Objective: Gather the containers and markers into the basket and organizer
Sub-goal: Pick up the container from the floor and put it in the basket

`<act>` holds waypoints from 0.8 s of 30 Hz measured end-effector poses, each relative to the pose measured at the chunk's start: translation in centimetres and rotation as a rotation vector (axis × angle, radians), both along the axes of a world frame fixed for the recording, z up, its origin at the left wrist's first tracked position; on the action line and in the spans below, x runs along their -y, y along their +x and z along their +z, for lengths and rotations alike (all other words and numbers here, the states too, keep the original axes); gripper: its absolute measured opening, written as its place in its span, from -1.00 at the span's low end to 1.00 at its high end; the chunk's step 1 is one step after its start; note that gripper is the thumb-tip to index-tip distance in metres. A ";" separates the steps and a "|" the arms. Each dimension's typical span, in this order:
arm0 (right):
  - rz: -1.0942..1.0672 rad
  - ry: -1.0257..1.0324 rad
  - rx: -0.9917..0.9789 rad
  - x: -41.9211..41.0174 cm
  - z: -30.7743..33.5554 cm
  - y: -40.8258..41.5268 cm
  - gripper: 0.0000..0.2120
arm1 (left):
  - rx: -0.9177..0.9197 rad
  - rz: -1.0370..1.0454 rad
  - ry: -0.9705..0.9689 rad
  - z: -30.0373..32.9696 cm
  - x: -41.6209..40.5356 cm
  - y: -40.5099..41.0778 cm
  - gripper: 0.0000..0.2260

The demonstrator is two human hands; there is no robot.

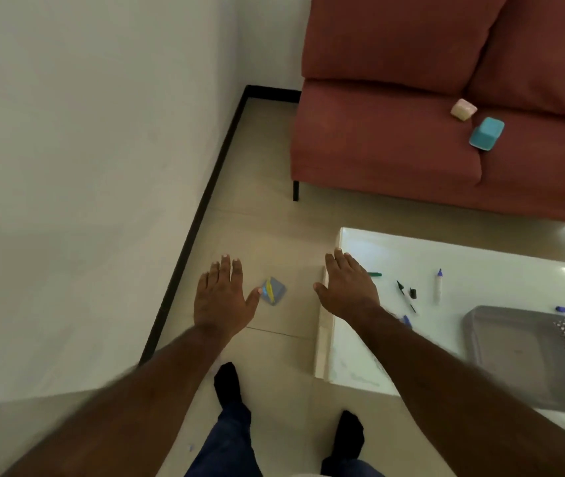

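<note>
My left hand (223, 297) is stretched out flat over the floor, fingers apart, holding nothing. Just right of its thumb a small grey container (275, 290) with yellow and blue items lies on the floor. My right hand (348, 287) is open over the left corner of the white table (480, 259). On the table lie a green marker (374, 274), a black marker (406, 296) with its cap beside it, a white marker with a blue cap (439, 285) and a grey basket (529, 356). A pink container (463, 109) and a teal container (487, 133) rest on the sofa seat.
A red sofa (394, 132) stands beyond the table. A white wall with a black skirting (191, 235) runs along the left. My legs and dark socks are on the beige floor below. More blue marker pieces lie near the basket.
</note>
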State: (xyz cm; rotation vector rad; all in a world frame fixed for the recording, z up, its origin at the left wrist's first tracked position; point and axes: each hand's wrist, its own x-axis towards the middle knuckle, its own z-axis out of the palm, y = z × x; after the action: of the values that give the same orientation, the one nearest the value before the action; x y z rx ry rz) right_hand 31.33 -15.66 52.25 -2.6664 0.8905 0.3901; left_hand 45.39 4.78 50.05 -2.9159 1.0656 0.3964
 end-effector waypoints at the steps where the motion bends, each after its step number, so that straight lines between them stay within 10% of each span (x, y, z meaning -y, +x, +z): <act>1: -0.022 0.008 -0.020 -0.3 -0.5 1.1 -0.30 | -0.020 -0.018 0.020 -0.3 0.0 1.1 -0.28; 12: -0.266 0.311 -0.105 -4.5 -9.6 15.1 -0.33 | -0.243 -0.148 0.214 -10.2 -1.4 14.9 -0.28; 24: -0.269 0.461 -0.220 -1.4 -41.6 21.6 -0.41 | -0.316 -0.172 0.299 -36.4 3.9 20.7 -0.28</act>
State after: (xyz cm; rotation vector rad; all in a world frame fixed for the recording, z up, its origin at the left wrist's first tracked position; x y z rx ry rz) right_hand 52.95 -14.28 10.65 -2.0819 1.0566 0.7329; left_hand 66.12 0.93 13.69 -2.5300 1.1594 0.9430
